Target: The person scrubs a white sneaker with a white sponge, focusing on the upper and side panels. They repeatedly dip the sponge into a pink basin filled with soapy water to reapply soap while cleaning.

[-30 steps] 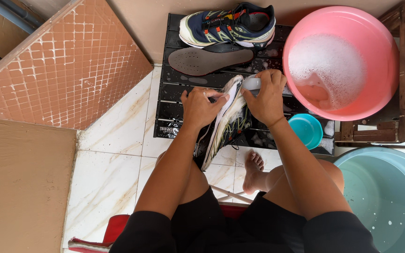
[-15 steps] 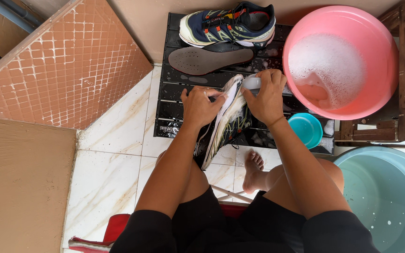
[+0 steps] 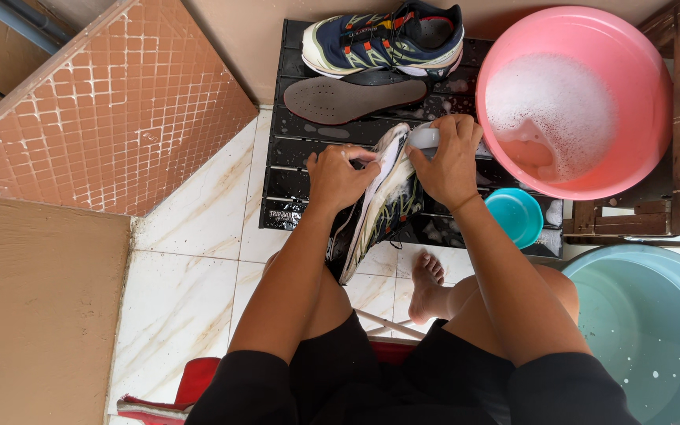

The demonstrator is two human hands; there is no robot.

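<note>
Fingers (image 3: pixel 434 157) clasped round brush (image 3: pixel 423 138), shoe (image 3: pixel 383 201).

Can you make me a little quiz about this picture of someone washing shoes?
1. True or false: the round pink plastic basin holds foamy water.
2. What lies on the black slatted mat just below the dark blue running shoe: A) a loose grey insole, B) a towel, C) a sponge?
3. Which hand holds the small white brush against the tilted white-soled running shoe?

Key: 1 true. 2 A. 3 the right hand; the left hand steadies the shoe.
</note>
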